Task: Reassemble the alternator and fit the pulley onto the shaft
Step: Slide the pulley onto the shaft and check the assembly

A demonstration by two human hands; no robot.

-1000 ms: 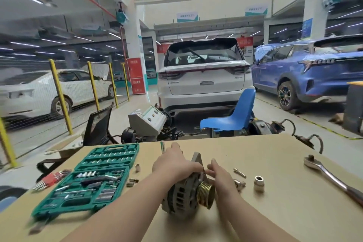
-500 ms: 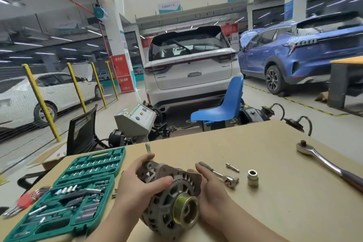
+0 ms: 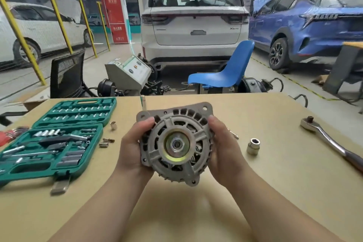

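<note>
Alternator (image 3: pixel 176 143) between both hands

The alternator (image 3: pixel 174 143) is held above the bench (image 3: pixel 275 192), the left hand (image 3: pixel 133 149) on its left side and the right hand (image 3: pixel 225 151) on its right, with the pulley (image 3: pixel 176 144) at the centre of its face. Left of the alternator, an open socket case (image 3: pixel 57 135) lies on the bench. Right of the alternator a loose socket (image 3: pixel 253 146) stands, and farther right lies a ratchet wrench (image 3: pixel 330 139). Behind the alternator, beyond the bench, stands a chair (image 3: pixel 224 72).
</note>
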